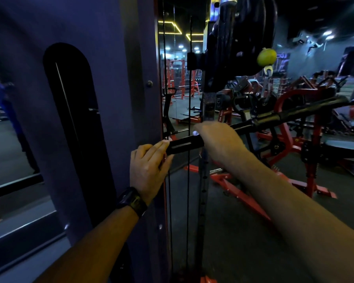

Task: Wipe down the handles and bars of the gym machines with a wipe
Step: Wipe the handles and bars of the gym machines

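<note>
The left hand (149,162) grips the black bar's (184,145) left end. The right hand (217,137) curls round the bar, a white wipe (195,133) under it.

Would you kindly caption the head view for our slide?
Left hand holds the end of the black bar; right hand grips it farther along.

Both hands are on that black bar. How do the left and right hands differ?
The left hand pinches the black bar at its near end; the right hand curls over it farther along. The left wrist wears a dark watch; the right wrist is bare. A white scrap, likely the wipe, peeks from the right hand; none shows at the left hand. Both grip the same bar.
</note>
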`<state>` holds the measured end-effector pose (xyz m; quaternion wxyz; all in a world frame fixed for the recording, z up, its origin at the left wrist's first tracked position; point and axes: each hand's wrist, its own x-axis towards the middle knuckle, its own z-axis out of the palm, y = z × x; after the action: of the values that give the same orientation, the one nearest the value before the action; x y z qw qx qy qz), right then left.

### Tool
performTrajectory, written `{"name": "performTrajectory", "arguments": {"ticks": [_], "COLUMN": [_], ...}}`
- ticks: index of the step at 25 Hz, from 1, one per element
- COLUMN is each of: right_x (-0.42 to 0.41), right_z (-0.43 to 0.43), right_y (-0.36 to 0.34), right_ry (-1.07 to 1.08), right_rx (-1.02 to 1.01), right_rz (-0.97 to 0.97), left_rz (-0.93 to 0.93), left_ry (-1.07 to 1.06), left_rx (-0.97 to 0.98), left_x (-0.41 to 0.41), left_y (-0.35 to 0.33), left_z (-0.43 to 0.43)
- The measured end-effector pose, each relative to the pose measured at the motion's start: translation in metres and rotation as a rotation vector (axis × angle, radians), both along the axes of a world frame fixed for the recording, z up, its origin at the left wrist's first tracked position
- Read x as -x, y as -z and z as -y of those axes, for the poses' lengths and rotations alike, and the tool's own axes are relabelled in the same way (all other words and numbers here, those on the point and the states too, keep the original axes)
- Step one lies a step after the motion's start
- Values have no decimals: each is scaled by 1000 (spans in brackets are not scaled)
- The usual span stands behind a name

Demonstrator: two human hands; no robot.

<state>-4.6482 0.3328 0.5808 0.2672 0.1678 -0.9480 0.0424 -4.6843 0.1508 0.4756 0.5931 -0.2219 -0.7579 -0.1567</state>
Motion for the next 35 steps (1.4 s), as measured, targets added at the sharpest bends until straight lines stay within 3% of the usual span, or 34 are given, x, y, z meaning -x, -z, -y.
{"name": "performTrajectory", "arguments": {"ticks": [5, 8, 12, 15, 18, 22, 28, 32, 35], "right_x": [-4, 0, 5, 14, 9, 11, 7, 7, 15], "right_z": [1, -21, -35, -54, -51, -75, -61, -9, 19], "right_y": [25, 23, 24, 19, 26, 20, 23, -6, -21], "right_ry": [-113, 44, -7, 172, 72, 205, 214, -159, -245], "right_rx": [-56, 93, -26, 118, 37, 215, 293, 189, 35], "right_rz": [-88, -139, -96, -140, -116, -201, -233, 57, 209], "left_rz": [-10, -7, 9, -1, 3, -11, -12, 2, -29], "left_ry": [12, 14, 30, 9, 19, 24, 47, 42, 5], "left_rx": [22, 20, -3, -5, -26, 4, 46, 25, 44], "left_x": [-1, -3, -3, -2, -3, -5, -9, -11, -11], "left_y": [3, 4, 4, 2, 0, 0, -3, -4, -7], "left_z": [-1, -2, -2, 0, 0, 1, -3, -10, -9]}}
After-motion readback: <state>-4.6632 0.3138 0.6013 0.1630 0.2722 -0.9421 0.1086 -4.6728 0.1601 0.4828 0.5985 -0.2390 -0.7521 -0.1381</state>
